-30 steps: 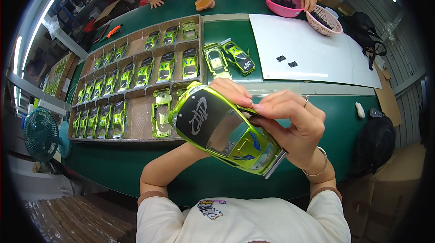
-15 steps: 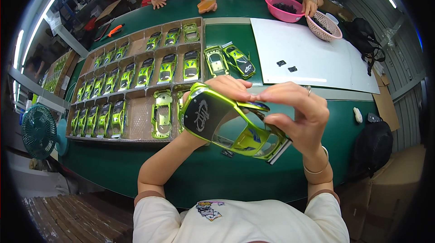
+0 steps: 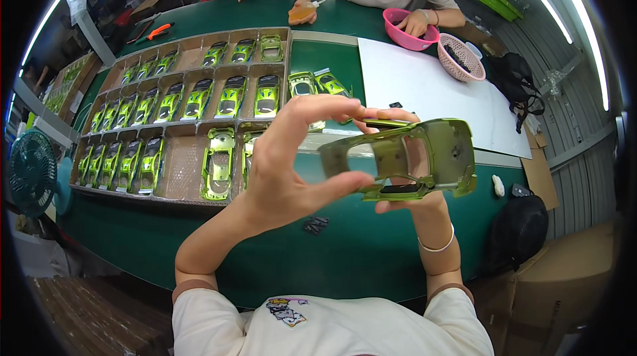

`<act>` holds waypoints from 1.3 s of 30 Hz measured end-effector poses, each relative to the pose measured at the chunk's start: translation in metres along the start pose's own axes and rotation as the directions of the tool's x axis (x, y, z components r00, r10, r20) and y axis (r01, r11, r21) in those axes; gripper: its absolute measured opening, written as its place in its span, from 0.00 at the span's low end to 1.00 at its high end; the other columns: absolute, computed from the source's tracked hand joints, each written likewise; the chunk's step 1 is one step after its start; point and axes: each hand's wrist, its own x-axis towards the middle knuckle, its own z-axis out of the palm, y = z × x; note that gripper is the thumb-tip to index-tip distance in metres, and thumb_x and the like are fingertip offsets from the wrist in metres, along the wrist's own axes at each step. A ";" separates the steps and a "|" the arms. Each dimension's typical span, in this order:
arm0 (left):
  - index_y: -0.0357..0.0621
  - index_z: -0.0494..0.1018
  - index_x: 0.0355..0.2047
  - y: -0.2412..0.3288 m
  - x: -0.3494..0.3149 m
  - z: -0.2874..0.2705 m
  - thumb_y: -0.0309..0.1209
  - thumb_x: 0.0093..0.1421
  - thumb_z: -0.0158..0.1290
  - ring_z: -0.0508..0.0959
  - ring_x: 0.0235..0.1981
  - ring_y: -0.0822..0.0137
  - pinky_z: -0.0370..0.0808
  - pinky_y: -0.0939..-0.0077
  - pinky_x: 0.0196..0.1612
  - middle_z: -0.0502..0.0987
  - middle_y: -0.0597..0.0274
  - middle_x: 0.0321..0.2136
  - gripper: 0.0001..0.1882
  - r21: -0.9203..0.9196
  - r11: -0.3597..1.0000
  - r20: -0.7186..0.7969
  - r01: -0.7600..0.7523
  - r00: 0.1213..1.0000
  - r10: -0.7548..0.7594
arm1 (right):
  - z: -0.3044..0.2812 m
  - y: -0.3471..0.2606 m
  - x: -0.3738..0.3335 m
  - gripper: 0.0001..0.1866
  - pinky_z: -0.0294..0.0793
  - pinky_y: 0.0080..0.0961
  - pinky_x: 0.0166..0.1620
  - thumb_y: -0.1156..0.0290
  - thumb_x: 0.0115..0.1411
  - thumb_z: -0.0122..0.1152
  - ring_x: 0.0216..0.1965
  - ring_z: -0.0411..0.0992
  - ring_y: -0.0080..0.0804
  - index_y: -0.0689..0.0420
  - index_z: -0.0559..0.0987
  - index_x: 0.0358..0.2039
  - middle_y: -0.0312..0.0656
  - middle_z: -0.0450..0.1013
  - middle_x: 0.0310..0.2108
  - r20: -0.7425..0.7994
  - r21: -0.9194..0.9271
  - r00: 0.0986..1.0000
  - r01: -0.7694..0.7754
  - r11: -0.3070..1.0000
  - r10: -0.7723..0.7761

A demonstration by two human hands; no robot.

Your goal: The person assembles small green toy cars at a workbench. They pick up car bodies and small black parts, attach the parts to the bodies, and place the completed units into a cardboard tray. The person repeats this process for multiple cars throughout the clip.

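Note:
A green toy car body shell (image 3: pixel 454 157) is held up in front of me, its hollow underside facing me. My left hand (image 3: pixel 282 167) pinches its left end and side, thumb below and fingers above. My right hand (image 3: pixel 428 202) grips it from behind, mostly hidden by the shell, with some fingers showing along the top edge and below. Beneath my hands, several small black parts (image 3: pixel 316 225) lie on the green table. Beyond them, a partitioned cardboard tray (image 3: pixel 182 167) holds many green car shells. Two more car shells (image 3: pixel 303 84) lie right of the tray, partly behind my left hand.
A white board (image 3: pixel 491 114) covers the right side of the table (image 3: pixel 358 256). Across from me, a co-worker holds a bottle of amber liquid (image 3: pixel 303 13) and reaches into a pink bowl (image 3: pixel 395 34). Beside it stands a pale pink basket (image 3: pixel 474 67). A fan (image 3: pixel 33 167) is at left.
My hands have turned the car shell over, from its painted outside to its hollow underside, and my left hand now shows in front. The co-worker's hand has moved from the basket into the pink bowl.

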 end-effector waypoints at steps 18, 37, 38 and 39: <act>0.33 0.71 0.39 0.006 -0.003 -0.013 0.33 0.50 0.59 0.75 0.32 0.67 0.75 0.77 0.33 0.72 0.52 0.36 0.19 0.037 0.998 0.098 0.060 0.993 -0.063 | 0.007 0.014 -0.002 0.50 0.63 0.32 0.53 0.60 0.30 0.78 0.52 0.60 0.34 0.60 0.62 0.53 0.44 0.59 0.49 0.073 0.043 0.995 0.060 0.997 -0.063; 0.35 0.74 0.26 0.006 -0.006 0.003 0.17 0.42 0.59 0.75 0.26 0.70 0.71 0.81 0.29 0.75 0.58 0.25 0.09 0.222 0.965 -0.074 0.139 0.989 -0.126 | 0.014 0.004 -0.002 0.44 0.65 0.28 0.50 0.64 0.30 0.78 0.49 0.61 0.31 0.57 0.65 0.49 0.39 0.61 0.47 0.042 -0.513 0.997 0.076 0.855 -0.063; 0.35 0.74 0.26 0.005 -0.007 0.002 0.17 0.42 0.59 0.75 0.25 0.69 0.71 0.81 0.28 0.75 0.58 0.25 0.09 0.240 0.964 -0.064 0.118 0.992 -0.105 | 0.016 0.003 -0.002 0.43 0.65 0.27 0.49 0.65 0.30 0.78 0.48 0.62 0.31 0.57 0.66 0.49 0.40 0.62 0.47 0.006 -0.453 0.998 0.057 0.890 -0.060; 0.35 0.74 0.26 0.004 -0.007 0.002 0.17 0.42 0.59 0.75 0.25 0.69 0.71 0.80 0.28 0.75 0.58 0.25 0.09 0.258 0.961 -0.054 0.097 0.995 -0.085 | 0.019 0.003 -0.003 0.42 0.66 0.27 0.49 0.66 0.30 0.78 0.48 0.63 0.31 0.58 0.67 0.48 0.40 0.63 0.46 -0.029 -0.390 0.998 0.040 0.920 -0.055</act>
